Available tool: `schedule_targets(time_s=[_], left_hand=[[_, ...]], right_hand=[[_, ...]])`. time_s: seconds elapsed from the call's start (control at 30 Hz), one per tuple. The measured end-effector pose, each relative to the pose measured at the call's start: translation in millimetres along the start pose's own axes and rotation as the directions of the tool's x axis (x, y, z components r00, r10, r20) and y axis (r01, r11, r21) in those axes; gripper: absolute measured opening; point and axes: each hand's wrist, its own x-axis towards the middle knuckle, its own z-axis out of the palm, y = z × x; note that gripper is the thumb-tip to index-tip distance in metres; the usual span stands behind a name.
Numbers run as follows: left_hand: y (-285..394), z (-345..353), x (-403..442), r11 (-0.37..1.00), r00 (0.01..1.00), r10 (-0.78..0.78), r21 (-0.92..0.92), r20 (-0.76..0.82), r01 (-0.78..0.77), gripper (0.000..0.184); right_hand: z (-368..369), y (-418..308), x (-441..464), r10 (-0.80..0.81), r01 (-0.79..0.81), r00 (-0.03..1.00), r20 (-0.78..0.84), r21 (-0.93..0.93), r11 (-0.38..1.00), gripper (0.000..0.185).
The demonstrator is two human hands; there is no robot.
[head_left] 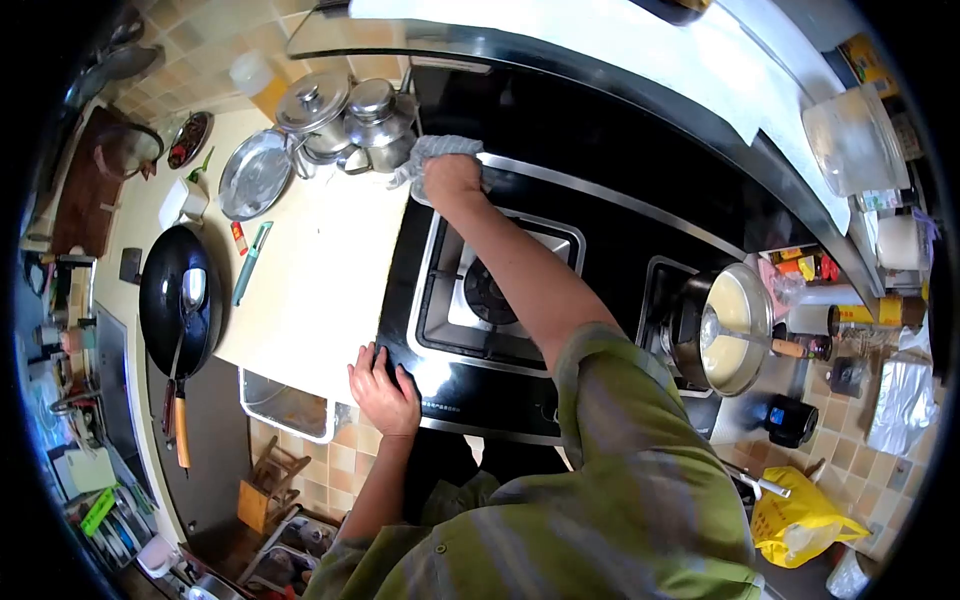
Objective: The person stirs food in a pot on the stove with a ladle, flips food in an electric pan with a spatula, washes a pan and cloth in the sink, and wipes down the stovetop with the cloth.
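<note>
My right hand is closed on a grey cloth at the back left corner of the black stove, beside the steel pots. Its fingers are bunched over the cloth, and my forearm crosses above the left burner. My left hand rests with spread fingers on the front edge, where the pale counter meets the stove. Nothing is in it.
Steel pots and a round steel lid stand at the back left. A black wok, a green-handled knife and a red tube lie on the counter. A pot of pale liquid sits on the right burner.
</note>
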Motion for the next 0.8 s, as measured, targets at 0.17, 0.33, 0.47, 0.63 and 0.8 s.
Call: schedule_targets(time_s=[0.17,0.33,0.47,0.63,0.8], left_hand=[[1,1,-1,1.000,1.000,0.006,-0.005,0.005,-0.006,0.038],[-1,5,0,1.000,1.000,0.021,-0.013,-0.008,-0.021,0.038],[-1,0,-1,0.999,0.999,0.036,-0.030,-0.008,-0.036,0.037],[-3,2,-5,0.998,0.997,0.062,-0.011,-0.048,-0.063,0.037],[-5,-1,-8,0.997,0.995,0.076,-0.014,-0.068,-0.077,0.036]], right_hand=[[-10,105,-65,0.261,-0.260,0.965,-0.013,0.040,0.965,0.016],[9,244,-156,0.697,-0.707,0.707,-0.116,-0.135,0.694,0.022],[42,276,-193,0.776,-0.796,0.602,-0.189,-0.217,0.565,0.031],[41,180,-257,0.710,-0.703,0.704,-0.003,-0.138,0.697,0.026],[10,100,-378,0.601,-0.603,0.763,0.237,-0.072,0.794,0.022]])
